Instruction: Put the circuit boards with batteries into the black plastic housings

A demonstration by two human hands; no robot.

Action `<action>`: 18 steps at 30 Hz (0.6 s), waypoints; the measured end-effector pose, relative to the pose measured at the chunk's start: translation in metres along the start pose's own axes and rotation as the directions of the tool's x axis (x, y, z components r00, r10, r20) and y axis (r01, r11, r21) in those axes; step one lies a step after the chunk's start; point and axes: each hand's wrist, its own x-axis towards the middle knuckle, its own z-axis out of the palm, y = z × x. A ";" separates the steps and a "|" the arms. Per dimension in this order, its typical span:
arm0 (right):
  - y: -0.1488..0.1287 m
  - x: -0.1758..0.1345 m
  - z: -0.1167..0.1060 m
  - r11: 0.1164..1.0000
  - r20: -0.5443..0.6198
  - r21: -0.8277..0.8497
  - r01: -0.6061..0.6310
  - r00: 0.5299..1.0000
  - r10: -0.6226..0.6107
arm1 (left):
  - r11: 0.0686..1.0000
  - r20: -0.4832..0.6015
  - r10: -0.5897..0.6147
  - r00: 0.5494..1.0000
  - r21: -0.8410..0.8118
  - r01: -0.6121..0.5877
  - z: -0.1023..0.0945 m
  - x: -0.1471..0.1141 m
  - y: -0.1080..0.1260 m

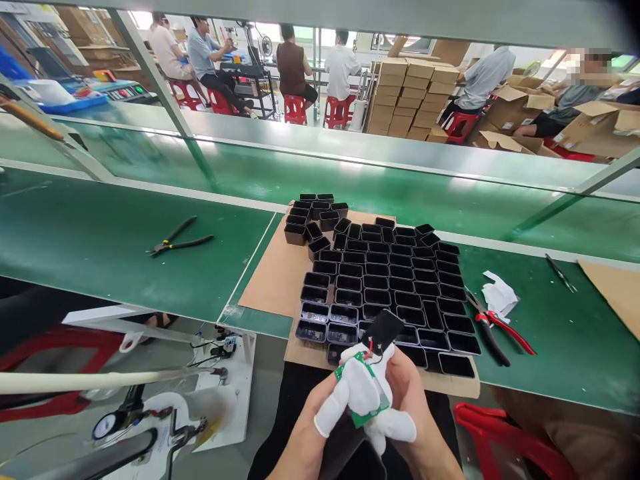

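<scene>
My left hand (333, 410) and my right hand (403, 400), with white coverings on several fingers, are closed together around a green circuit board (363, 419). Short red and black wires run from the board to a flat black rectangular part (384, 331), which sticks up above my fingertips, tilted. Much of the board is hidden under the white finger coverings. Below my hands, between my wrists, is a dark open-topped box (353, 460); I cannot tell what supports it. Just beyond my hands stand rows of small black plastic boxes (377, 280), and some in the near left rows have parts inside.
Cardboard sheets (270, 283) lie under the boxes on the green bench (100, 233). Black-handled cutters (175, 240) lie left. Red-and-black pliers (487, 320), white scraps (500, 297) and tweezers (561, 273) lie right. Below left is a machine with a gauge (105, 427). Several people sit beyond.
</scene>
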 end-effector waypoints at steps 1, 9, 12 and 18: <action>-0.002 0.000 0.001 1.000 -0.014 0.016 -0.015 1.000 0.015 | 0.999 0.011 0.004 1.000 -0.036 -0.003 0.002 -0.001 -0.002; -0.028 -0.017 -0.018 0.995 -0.346 0.056 0.079 0.936 -0.055 | 0.986 -0.228 0.162 0.960 0.015 -0.163 0.002 -0.017 -0.009; -0.023 -0.033 -0.032 0.988 -0.338 0.136 0.077 0.941 -0.027 | 0.967 -0.309 0.254 0.916 0.056 -0.249 0.007 -0.018 -0.005; -0.002 -0.050 -0.021 0.951 -0.214 0.275 -0.140 0.956 0.203 | 0.961 -0.398 0.262 0.879 0.023 -0.276 0.012 -0.015 0.002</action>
